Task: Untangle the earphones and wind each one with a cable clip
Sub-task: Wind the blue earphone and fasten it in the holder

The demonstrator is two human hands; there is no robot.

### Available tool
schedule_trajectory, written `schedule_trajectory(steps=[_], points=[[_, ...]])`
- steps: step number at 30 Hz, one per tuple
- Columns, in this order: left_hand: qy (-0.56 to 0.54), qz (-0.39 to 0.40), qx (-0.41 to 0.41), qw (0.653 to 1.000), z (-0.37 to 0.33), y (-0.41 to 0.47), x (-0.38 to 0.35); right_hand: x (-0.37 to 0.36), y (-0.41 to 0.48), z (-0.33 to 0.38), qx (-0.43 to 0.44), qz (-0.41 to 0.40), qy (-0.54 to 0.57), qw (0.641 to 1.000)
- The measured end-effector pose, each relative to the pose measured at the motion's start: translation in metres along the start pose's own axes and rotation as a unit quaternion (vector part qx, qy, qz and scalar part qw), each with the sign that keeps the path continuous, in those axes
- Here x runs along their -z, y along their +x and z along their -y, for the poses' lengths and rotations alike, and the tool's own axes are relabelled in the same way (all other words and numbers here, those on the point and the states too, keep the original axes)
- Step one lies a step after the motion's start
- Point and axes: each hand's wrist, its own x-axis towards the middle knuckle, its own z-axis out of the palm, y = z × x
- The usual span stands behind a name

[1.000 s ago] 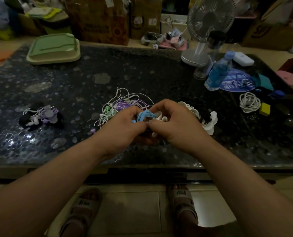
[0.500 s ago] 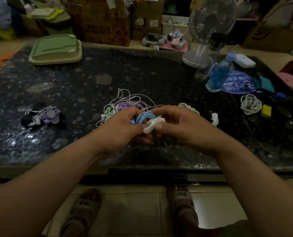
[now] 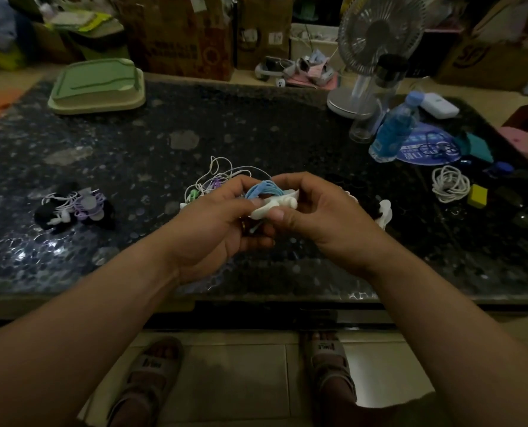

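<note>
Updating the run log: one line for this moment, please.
left hand grips blue earphone coil | right hand pinches white cable clip | tangled pile on table

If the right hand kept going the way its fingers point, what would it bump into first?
Probably the left hand. The right hand points sideways at it, and both hold the same white clip wound with blue earphone cable.

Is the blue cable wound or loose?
Wound: the blue cable forms a tight bundle against the white clip, held by left hand and right hand.
</note>
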Motion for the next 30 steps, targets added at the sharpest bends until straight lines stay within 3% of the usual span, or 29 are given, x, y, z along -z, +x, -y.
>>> schedule_trajectory(steps=[8,15,17,18,20,22,26,30], points=[[0.021,-0.015,-0.02,0.999,-0.001,0.0,-0.004,-0.012,0.001,-0.001,0.038,-0.073,-0.021,0.996],[-0.028,0.012,-0.049,0.998,0.001,-0.002,-0.008,-0.017,0.0,-0.001,0.08,-0.123,-0.037,0.989],[0.032,0.0,-0.081,0.996,-0.001,-0.005,-0.007,-0.014,0.0,0.001,0.077,-0.107,-0.038,0.991],[0.116,-0.022,-0.112,0.987,-0.002,-0.006,-0.006,-0.014,0.0,0.002,0.073,-0.096,-0.034,0.992],[0.309,-0.077,-0.187,0.929,-0.001,-0.008,-0.004,-0.013,0.0,0.002,0.074,-0.079,-0.034,0.993],[0.392,-0.107,-0.24,0.882,0.004,-0.007,-0.005,-0.013,0.0,0.001,0.086,-0.087,-0.053,0.991],[0.372,-0.111,-0.287,0.875,0.012,-0.006,-0.008,-0.016,0.0,-0.003,0.118,-0.119,-0.08,0.983],[0.311,-0.082,-0.304,0.897,0.014,-0.007,-0.011,-0.017,0.0,-0.005,0.149,-0.134,-0.102,0.974]])
